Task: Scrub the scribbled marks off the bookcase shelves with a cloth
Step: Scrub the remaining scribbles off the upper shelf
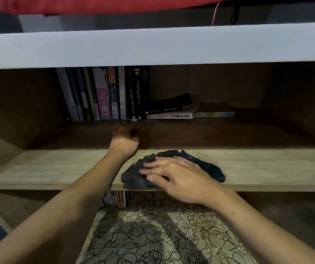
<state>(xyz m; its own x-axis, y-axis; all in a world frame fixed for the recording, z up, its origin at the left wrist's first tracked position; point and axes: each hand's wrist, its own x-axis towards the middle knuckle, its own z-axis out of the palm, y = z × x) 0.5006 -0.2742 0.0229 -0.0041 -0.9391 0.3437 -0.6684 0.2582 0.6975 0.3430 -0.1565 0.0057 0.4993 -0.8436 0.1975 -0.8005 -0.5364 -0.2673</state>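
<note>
Dark cloth [173, 169]: crumpled, lying on the front strip of the middle shelf [57, 168] of the bookcase, its near edge reaching the shelf's front lip.

Right hand [173, 178]: laid flat on the cloth, fingers straight and spread, pointing left, pressing the cloth against the shelf. Nothing pinched or enclosed.

Left hand [125, 140]: placed just left of the cloth and behind it, apart from it, reaching deeper into the shaded part of the middle shelf. Fingers curled downward; contents of the curl lost in shadow, so grasp cannot be told.

Middle shelf surface around the cloth: light wood grain, no scribbles discernible on the lit strip.

Lower shelf [152, 235], directly below the cloth: covered with dense black scribbled marks [149, 225] in looping lines. Shadows of both forearms cast across it. A short row of book spines [117, 198] visible at its rear.

Behind the cloth, at the back of the middle shelf: row of upright books [103, 94]; to the right of that row, a stack of flat-lying books [171, 111], with one more flat book [214, 111] beside it.

Above the cloth: white upper shelf edge [152, 46]; above that, red fabric [95, 4].
</note>
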